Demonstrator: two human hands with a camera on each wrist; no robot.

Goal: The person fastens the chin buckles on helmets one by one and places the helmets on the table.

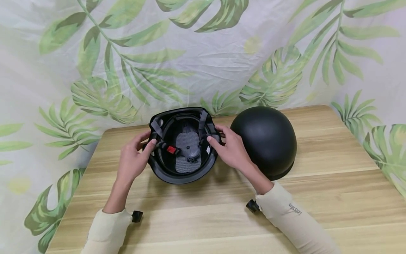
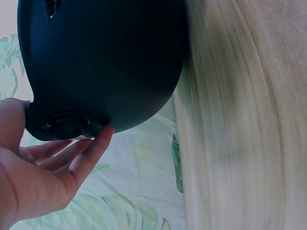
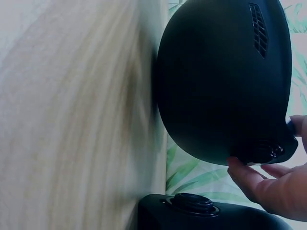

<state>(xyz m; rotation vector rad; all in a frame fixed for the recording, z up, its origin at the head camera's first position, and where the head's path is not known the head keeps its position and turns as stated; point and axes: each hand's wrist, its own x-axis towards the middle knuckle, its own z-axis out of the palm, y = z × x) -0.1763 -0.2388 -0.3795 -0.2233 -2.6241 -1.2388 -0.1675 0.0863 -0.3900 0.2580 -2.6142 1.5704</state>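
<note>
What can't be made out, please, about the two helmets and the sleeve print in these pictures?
- Inside of the domed helmet: head view, hidden by its own shell.
- Its lower part in the right wrist view: cut off by the bottom edge.
- Far end of the upturned helmet: both wrist views, cut off by the top edge.
- Right sleeve print: head view, too small to read surely.

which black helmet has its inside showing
The upturned round black helmet gripped by the left hand and right hand, its red buckle visible inside; the other domed black helmet sits dome-up on the wooden table.
</note>
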